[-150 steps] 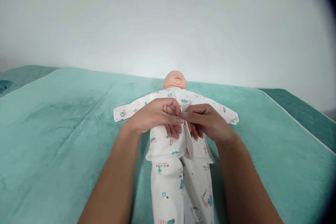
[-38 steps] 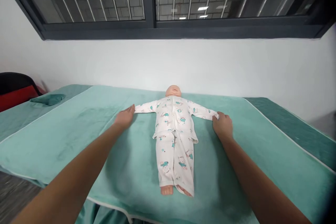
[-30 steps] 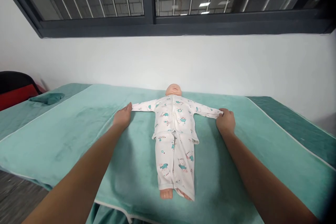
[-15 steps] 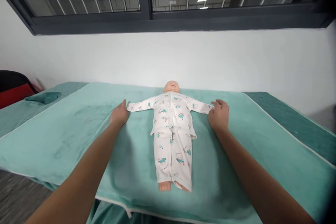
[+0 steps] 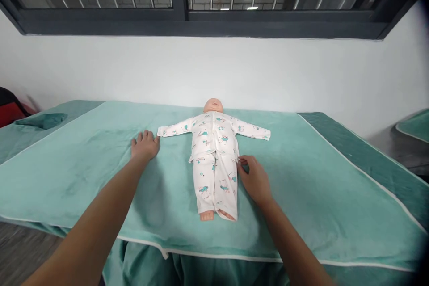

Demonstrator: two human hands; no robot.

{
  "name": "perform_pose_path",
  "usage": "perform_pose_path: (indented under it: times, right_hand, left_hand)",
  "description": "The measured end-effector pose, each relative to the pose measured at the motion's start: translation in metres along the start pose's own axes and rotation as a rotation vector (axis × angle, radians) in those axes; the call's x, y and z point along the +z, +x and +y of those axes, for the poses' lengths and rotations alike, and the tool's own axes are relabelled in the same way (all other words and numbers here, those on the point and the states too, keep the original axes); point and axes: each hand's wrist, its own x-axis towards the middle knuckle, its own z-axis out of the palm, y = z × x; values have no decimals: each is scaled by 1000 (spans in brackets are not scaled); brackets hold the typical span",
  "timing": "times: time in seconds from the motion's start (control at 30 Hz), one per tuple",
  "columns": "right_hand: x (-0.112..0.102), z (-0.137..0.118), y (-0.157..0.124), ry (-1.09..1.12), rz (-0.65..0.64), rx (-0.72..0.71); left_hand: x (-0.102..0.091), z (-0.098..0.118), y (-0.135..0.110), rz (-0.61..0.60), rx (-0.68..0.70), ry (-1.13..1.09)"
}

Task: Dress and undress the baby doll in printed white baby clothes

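Observation:
A baby doll (image 5: 213,105) lies on its back on a teal blanket (image 5: 301,178), arms spread, dressed in a white printed top and trousers (image 5: 214,152). My left hand (image 5: 145,145) lies flat and open on the blanket, just short of the doll's sleeve end. My right hand (image 5: 254,178) rests beside the doll's hip, fingers curled at the hem of the top; whether it grips cloth is unclear.
The blanket covers a table whose front edge (image 5: 214,257) hangs over toward me. A folded dark teal cloth (image 5: 42,120) lies far left, with a red and black object (image 5: 8,109) behind it. A white wall and dark window rise behind.
My right hand has left the doll's sleeve end and come down to the hip of the top. My left hand slid slightly away from the other sleeve. The view has pulled back.

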Motion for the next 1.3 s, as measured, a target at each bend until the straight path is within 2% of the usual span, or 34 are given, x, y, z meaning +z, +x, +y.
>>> perform_pose_path:
  times: [0.07,0.17,0.3,0.37,0.4,0.47,0.5,0.57,0.63,0.73,0.87,1.0,1.13,1.2,1.3]
  right_hand:
    - [4,-2,5,-19,40,74]
    - [3,-1,7,8,10,56]
    - [-11,-4,5,293,-79,202]
    - [-18,-14,9,395,-51,255]
    - [-20,-23,13,409,-11,232]
    - [-20,-46,22,364,49,66]
    - [-18,-59,26,304,30,-62]
    - [-11,-84,35,114,-92,-314]
    - [-1,-102,43,-124,-201,-480]
    - [14,-114,53,-381,-247,-590]
    - [25,-118,57,-376,-276,-647]
    - [15,-122,40,-252,-333,-576]
    - [-15,-121,-4,-153,-488,-480]
    - [-27,-119,-28,-170,-581,-467]
    - [-34,-117,-53,-275,-594,-474]
  left_hand:
    - [-2,-1,-8,-18,-6,7]
    - [-8,-1,-22,-38,-10,12]
    - [-12,0,-39,-35,-10,4]
    - [-12,0,-45,5,0,-3]
    - [-11,0,-46,28,7,-4]
    - [-9,0,-49,68,17,2]
    - [-9,0,-49,87,21,7]
    - [-9,0,-50,117,27,10]
    - [-10,0,-51,132,30,7]
    - [-10,0,-52,141,32,3]
    - [-9,1,-54,185,36,-3]
    - [-10,2,-57,188,30,-22]
    - [-12,3,-58,183,29,-27]
    - [-12,4,-58,184,26,-24]
    - [-12,4,-57,184,29,-26]
